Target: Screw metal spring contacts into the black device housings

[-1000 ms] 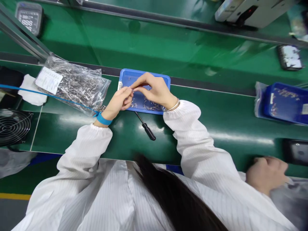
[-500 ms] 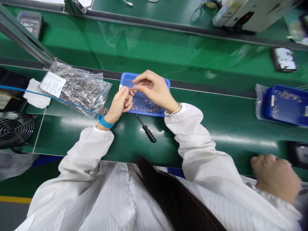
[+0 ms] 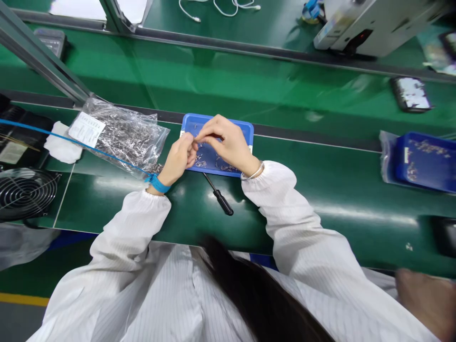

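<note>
Over the blue tray (image 3: 245, 127), my left hand (image 3: 180, 154) and my right hand (image 3: 226, 142) meet at the fingertips. Both are closed in a pinch, and whatever lies between the fingers is too small or hidden to name. Small metal parts (image 3: 201, 162) lie scattered in the tray beneath them; my right hand covers some of these. A blue wrist strap (image 3: 157, 183) with a cord circles my left wrist. Just below the tray lies a screwdriver (image 3: 223, 202) with a black handle.
Left of the tray sits a clear bag (image 3: 124, 135) full of metal parts. A white cloth (image 3: 63, 145) and a black fan (image 3: 26, 194) are farther left. At the right stands another blue tray (image 3: 432, 166) with small parts. A co-worker's hand (image 3: 423, 297) is at lower right.
The view has shifted slightly. My hands stay pinched together over the tray, the fingertips now closer together. The co-worker's hand has drawn back off the table toward the lower right.
</note>
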{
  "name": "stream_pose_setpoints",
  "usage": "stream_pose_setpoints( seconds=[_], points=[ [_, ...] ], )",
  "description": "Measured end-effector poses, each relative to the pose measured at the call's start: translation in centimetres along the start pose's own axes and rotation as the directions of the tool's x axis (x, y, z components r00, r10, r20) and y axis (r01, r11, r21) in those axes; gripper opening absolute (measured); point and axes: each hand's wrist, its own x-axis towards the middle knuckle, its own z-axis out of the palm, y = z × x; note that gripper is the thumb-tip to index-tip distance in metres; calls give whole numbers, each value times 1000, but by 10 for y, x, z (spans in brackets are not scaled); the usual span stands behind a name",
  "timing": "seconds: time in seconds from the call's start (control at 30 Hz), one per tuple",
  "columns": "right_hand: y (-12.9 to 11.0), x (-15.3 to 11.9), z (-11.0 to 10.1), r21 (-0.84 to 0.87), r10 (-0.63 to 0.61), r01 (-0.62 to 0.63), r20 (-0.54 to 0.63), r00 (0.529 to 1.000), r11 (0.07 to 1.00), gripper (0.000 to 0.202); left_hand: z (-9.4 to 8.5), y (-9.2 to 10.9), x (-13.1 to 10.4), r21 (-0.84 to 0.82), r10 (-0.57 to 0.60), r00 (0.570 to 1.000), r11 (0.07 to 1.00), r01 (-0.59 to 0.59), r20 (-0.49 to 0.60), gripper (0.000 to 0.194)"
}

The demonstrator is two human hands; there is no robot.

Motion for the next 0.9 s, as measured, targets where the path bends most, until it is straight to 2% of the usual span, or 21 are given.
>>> stream_pose_setpoints(
  seconds=[0.13, 0.23, 0.33, 0.4, 0.53, 0.6, 0.7, 0.8, 0.9],
  points=[
    [0, -1, 3, -16, -66, 67, 44, 997, 998, 17, 1, -3, -1, 51, 17, 1000, 999, -17, 1, 37],
    [-2, -1, 5, -10, -50, 50, -21, 999, 999, 16, -2, -5, 0, 24, -18, 1000, 1000, 18, 10, 39],
    [1, 1, 3, -20, 38, -39, -60, 997, 999, 15, -4, -5, 3, -27, -24, 1000, 999, 24, 5, 37],
    [8, 1, -3, -60, 123, -125, -28, 992, 990, 14, -5, -4, 5, -81, -44, 999, 996, 42, -24, 34],
    [23, -1, -15, -203, 252, -235, 62, 966, 951, 21, -6, -1, 9, -295, -196, 980, 938, 180, -26, 19],
    [23, -2, -16, -227, 245, -223, 77, 966, 948, 26, -8, -4, 10, -351, -219, 976, 915, 199, -17, 30],
    [12, -1, -10, -195, 204, -179, 120, 972, 964, 24, -12, -15, 12, -323, -165, 986, 934, 154, -10, 48],
    [2, -1, 1, -136, 195, -172, 185, 963, 976, 19, -14, -29, 12, -227, -30, 999, 973, 37, 37, 64],
    [2, -1, 10, -11, 219, -222, 230, 948, 975, 16, -16, -38, 12, -73, 100, 991, 993, -93, 94, 77]
  ],
)
